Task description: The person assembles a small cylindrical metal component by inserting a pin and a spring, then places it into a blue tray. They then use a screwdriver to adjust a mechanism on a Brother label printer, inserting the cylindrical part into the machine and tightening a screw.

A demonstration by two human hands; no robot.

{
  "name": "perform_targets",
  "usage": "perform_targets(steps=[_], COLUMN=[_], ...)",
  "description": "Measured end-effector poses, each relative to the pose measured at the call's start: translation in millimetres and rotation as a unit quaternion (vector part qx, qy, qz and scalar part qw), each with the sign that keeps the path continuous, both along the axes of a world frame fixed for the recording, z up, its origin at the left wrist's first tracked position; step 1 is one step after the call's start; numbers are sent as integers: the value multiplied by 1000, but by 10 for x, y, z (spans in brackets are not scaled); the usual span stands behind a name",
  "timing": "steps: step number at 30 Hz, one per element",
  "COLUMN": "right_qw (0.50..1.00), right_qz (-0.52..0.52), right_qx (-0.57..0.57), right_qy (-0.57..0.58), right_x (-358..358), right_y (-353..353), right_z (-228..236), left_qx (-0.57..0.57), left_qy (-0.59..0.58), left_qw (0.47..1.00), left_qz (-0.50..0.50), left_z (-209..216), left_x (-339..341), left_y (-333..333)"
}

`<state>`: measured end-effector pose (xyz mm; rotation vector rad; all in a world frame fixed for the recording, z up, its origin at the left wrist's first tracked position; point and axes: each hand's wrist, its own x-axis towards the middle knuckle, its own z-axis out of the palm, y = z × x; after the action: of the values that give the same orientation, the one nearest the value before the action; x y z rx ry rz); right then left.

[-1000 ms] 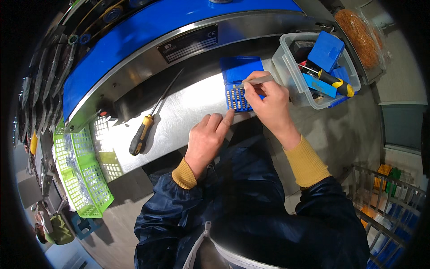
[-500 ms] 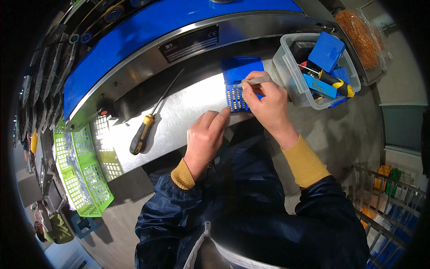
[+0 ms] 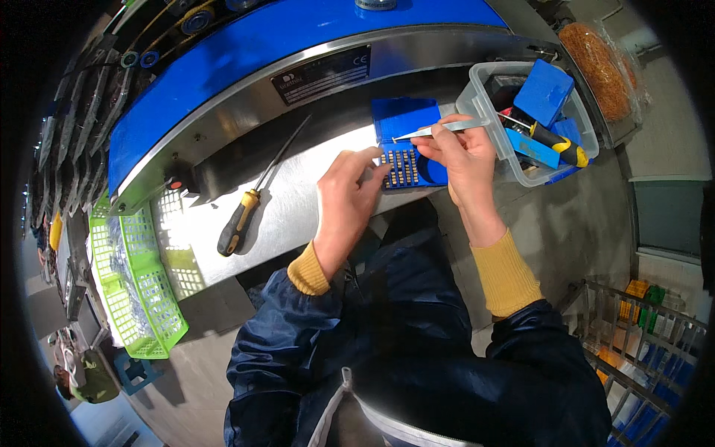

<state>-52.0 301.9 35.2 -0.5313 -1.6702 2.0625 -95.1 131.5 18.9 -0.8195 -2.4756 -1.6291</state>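
Note:
A small blue case [image 3: 432, 173] lies on the metal worktop with its lid [image 3: 406, 118] folded back. Rows of little metallic pieces [image 3: 400, 168] fill its left part; their exact kind is too small to tell. My right hand [image 3: 468, 160] pinches silver tweezers [image 3: 458, 127] above the case. Their tips point left, over the hinge side near the top of the rows; a tiny piece may be at the tips, but I cannot make it out. My left hand [image 3: 347, 201] is at the case's left edge, thumb and forefinger apart, with nothing visible between them.
A screwdriver [image 3: 240, 222] with a black and yellow handle lies to the left on the worktop [image 3: 290, 201]. At the right stands a clear plastic tub [image 3: 488, 141] of tools and blue boxes. Green baskets [image 3: 141, 283] are at the far left. A blue machine edge [image 3: 298, 33] runs behind.
My right hand has moved right and drawn the tweezers away from the rows. My left hand has risen to the case's left side, its finger and thumb spreading apart.

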Motion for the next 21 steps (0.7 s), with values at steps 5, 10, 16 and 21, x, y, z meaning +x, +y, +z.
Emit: perform_targets(steps=[5, 10, 16, 21], right_qw=[991, 983, 996, 999], right_qz=[-9, 4, 3, -21], right_qx=[-136, -181, -76, -12], right_qy=[4, -1, 47, 44], right_x=[49, 92, 251, 400], right_y=[-75, -129, -163, -104], right_z=[37, 10, 6, 16], left_qx=[32, 52, 7, -38], left_qy=[14, 47, 36, 56], left_qw=[999, 997, 999, 995], left_qz=[31, 37, -19, -80], left_z=[28, 37, 58, 88], left_x=[-54, -39, -75, -53], left_y=[157, 142, -69, -141])
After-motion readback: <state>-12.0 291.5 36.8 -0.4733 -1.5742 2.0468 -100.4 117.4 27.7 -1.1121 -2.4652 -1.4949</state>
